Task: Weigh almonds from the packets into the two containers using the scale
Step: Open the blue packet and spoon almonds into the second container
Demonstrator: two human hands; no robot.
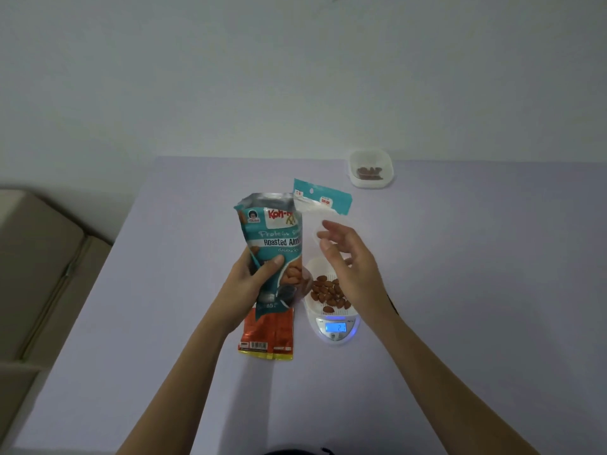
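My left hand (254, 280) grips an opened teal roasted-almond packet (274, 244) upright above the table. A white container (328, 290) with several almonds stands on the small white scale (335, 328), whose blue display is lit. My right hand (348, 257) hovers over that container with fingers loosely spread and holds nothing. Behind the hand stands a second teal-and-clear packet (320, 201). An orange packet (267, 336) lies flat on the table below the left hand. The other white container (371, 169), with a few almonds inside, sits at the table's far right.
The pale lilac table (460, 290) meets a plain wall at the back. A beige cushioned piece of furniture (42, 264) stands to the left of the table.
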